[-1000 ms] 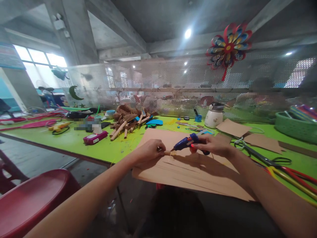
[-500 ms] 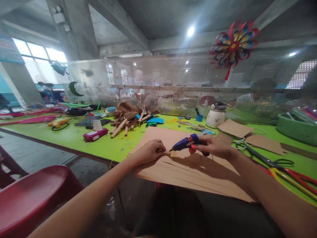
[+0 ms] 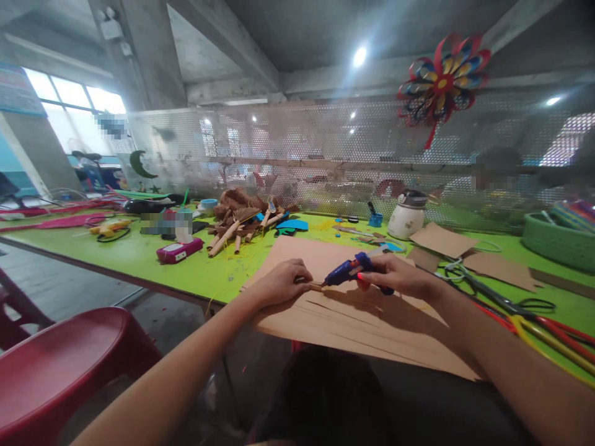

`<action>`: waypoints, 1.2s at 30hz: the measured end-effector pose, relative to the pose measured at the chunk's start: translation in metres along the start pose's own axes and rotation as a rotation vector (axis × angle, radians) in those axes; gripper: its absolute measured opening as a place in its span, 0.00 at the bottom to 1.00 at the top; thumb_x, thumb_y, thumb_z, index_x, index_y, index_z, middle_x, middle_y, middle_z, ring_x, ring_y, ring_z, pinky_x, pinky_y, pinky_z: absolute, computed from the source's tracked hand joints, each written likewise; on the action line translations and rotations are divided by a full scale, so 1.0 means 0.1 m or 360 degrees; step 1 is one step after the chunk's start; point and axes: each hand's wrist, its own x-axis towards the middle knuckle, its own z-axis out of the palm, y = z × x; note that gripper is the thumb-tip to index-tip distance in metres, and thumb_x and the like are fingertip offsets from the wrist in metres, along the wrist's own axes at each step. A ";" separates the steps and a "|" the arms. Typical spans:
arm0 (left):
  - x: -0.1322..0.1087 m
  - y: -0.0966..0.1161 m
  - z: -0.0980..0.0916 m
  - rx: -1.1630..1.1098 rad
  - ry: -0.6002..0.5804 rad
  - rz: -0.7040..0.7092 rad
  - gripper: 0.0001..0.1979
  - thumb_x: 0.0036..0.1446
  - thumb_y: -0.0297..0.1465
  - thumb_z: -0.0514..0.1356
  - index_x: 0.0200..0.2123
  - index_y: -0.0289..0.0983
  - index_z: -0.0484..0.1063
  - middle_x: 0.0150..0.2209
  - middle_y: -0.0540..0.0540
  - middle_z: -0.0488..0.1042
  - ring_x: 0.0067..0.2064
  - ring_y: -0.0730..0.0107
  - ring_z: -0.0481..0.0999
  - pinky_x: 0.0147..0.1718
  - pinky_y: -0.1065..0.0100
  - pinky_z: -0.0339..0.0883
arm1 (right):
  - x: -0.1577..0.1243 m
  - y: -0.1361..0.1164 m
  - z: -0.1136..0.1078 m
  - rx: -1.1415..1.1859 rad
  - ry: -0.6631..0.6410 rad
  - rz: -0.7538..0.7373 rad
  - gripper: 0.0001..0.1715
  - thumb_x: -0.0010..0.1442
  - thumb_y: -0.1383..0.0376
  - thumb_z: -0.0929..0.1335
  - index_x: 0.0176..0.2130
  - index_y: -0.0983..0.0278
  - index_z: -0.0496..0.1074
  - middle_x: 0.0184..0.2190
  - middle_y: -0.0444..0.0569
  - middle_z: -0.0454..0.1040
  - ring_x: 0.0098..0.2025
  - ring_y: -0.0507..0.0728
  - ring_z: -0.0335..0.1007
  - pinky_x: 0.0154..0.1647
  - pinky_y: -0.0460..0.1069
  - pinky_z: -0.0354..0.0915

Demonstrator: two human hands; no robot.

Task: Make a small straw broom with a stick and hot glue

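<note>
My right hand (image 3: 400, 275) is closed around a blue glue gun (image 3: 348, 268), whose nozzle points left and touches the end of a small rolled brown paper piece (image 3: 316, 285). My left hand (image 3: 281, 283) pinches that roll, fingers curled over it. Both hands rest above a large brown cardboard sheet (image 3: 353, 319) cut into long strips, lying at the near edge of the green table (image 3: 139, 260).
A pile of brown paper rolls (image 3: 237, 220) lies behind the sheet. A pink box (image 3: 179, 251), a white jar (image 3: 406, 215), scissors (image 3: 493, 292), a green basket (image 3: 558, 238) and cardboard scraps (image 3: 439, 240) sit on the table. A red stool (image 3: 60, 365) stands at lower left.
The glue gun's nozzle has moved slightly left, closer to my left hand's fingers and onto the roll's end. My left hand stays put.
</note>
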 end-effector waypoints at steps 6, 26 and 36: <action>0.01 -0.01 0.02 0.0003 0.0016 -0.0048 0.13 0.59 0.38 0.56 0.36 0.37 0.77 0.37 0.43 0.71 0.39 0.67 0.70 0.40 0.68 0.63 | 0.00 -0.04 0.02 0.0064 0.0073 0.0028 0.21 0.59 0.51 0.65 0.34 0.67 0.72 0.29 0.48 0.72 0.31 0.53 0.65 0.29 0.47 0.59; -0.01 0.03 -0.02 0.0009 0.0014 -0.0031 0.11 0.58 0.32 0.56 0.36 0.36 0.78 0.36 0.44 0.72 0.37 0.69 0.71 0.38 0.69 0.63 | 0.04 0.04 0.05 0.0133 0.0050 0.0046 0.23 0.60 0.50 0.64 0.33 0.68 0.72 0.29 0.50 0.72 0.31 0.53 0.65 0.32 0.48 0.59; -0.01 0.03 -0.03 0.0016 0.0015 -0.0036 0.11 0.58 0.34 0.57 0.37 0.37 0.78 0.37 0.43 0.73 0.38 0.67 0.71 0.40 0.68 0.63 | 0.03 0.00 0.03 0.0153 0.0023 0.0079 0.23 0.60 0.50 0.64 0.34 0.68 0.73 0.31 0.51 0.74 0.34 0.54 0.68 0.36 0.49 0.62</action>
